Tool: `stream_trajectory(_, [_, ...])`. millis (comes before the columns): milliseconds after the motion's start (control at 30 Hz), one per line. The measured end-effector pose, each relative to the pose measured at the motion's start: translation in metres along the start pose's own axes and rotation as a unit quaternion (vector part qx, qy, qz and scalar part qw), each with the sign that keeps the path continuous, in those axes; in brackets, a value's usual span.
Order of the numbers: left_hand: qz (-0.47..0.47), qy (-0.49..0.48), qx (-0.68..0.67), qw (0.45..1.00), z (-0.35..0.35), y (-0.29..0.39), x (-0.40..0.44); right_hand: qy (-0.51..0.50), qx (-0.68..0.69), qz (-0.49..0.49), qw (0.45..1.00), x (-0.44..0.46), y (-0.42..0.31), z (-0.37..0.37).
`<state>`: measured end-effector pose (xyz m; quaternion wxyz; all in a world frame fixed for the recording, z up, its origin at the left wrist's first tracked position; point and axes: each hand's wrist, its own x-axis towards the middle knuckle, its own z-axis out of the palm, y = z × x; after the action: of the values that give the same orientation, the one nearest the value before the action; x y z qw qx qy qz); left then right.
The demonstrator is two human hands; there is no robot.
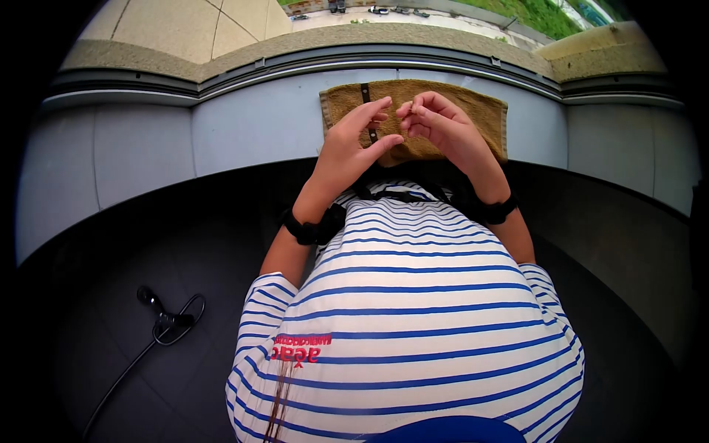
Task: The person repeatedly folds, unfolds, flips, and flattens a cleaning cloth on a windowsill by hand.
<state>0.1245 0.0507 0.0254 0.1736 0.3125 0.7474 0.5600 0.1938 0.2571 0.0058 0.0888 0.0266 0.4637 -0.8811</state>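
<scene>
- Head view: red lettering (299,351) on the left of the person's striped shirt (413,310) stands upside down, one line of large letters and one of smaller ones; it is too blurred to read with confidence.
- Left hand (347,144) is held over the left part of a brown towel (473,125), its thumb and fingers spread well apart and pointing right; no grip on anything shows.
- Right hand (447,129) is over the middle of the towel, palm turned in, the thumb and index fingertips pinched together with the other fingers curled; whether something tiny sits between them cannot be told.
- Both sets of fingers face each other, near but apart.
- Dark strip (365,93) with pale dots lies near to far across the left part of the towel, partly hidden behind the left hand; whether that hand touches it cannot be told.
- Towel lies on the pale grey surface (258,118), just nearer than the window frame (369,50).
- Black bands circle the wrists, one left (303,230), one right (500,211).
- Black cable (122,375), looped at its far end, lies on the dark floor (177,399) at near left.
- Beyond the window are parked vehicles (379,10) and grass (517,16).
</scene>
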Motion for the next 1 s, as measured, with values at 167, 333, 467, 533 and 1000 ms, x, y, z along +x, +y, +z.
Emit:
stream_trajectory(167, [0.022, 0.006, -0.031, 0.999, 0.014, 0.003, 0.010, 0.003, -0.010, 0.001, 1.000, -0.003, -0.003, 0.009])
stream_trajectory(333, [0.120, 0.079, 0.072, 0.987, 0.017, 0.006, 0.011, 0.002, -0.006, 0.010, 1.000, -0.009, -0.003, 0.010])
stream_trajectory(467, [0.169, 0.084, 0.137, 0.972, 0.016, 0.000, 0.011, 0.003, 0.020, 0.007, 1.000, -0.011, 0.000, 0.009])
stream_trajectory(533, [0.185, 0.085, 0.163, 0.965, 0.016, 0.001, 0.011, 0.010, -0.015, 0.010, 1.000, -0.012, -0.003, 0.012])
stream_trajectory(1000, [0.204, 0.099, 0.212, 0.951, 0.016, 0.005, 0.013, -0.012, 0.033, 0.025, 0.999, -0.015, -0.005, 0.006])
